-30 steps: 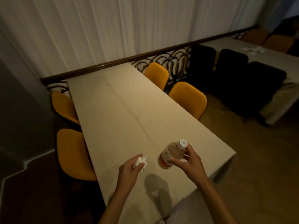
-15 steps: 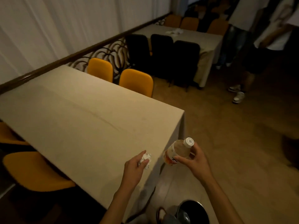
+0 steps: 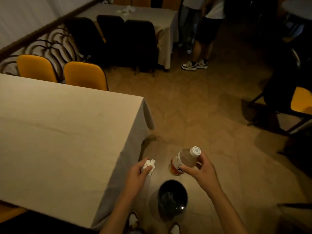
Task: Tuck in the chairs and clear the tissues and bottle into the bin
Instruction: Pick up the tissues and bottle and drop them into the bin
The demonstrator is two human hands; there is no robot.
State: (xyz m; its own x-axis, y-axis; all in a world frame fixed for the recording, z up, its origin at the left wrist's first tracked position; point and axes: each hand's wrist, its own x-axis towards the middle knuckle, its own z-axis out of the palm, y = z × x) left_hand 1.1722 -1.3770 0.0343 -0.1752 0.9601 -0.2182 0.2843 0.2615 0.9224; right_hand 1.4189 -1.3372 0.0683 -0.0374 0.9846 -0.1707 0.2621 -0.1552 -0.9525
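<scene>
My left hand pinches a crumpled white tissue just past the near corner of the cloth-covered table. My right hand grips a plastic bottle with a white cap and an orange label, tilted, out over the floor. A dark round bin stands on the floor below and between both hands. Two yellow chairs are tucked against the table's far side.
Black chairs line a second clothed table with tissues on it at the back. Two people stand near it. Another yellow chair sits at the right. My shoes show beside the bin.
My view has swung right and down from the table to the floor. Both hands, still holding tissue and bottle, moved off the table edge to above the bin, which is now fully in view.
</scene>
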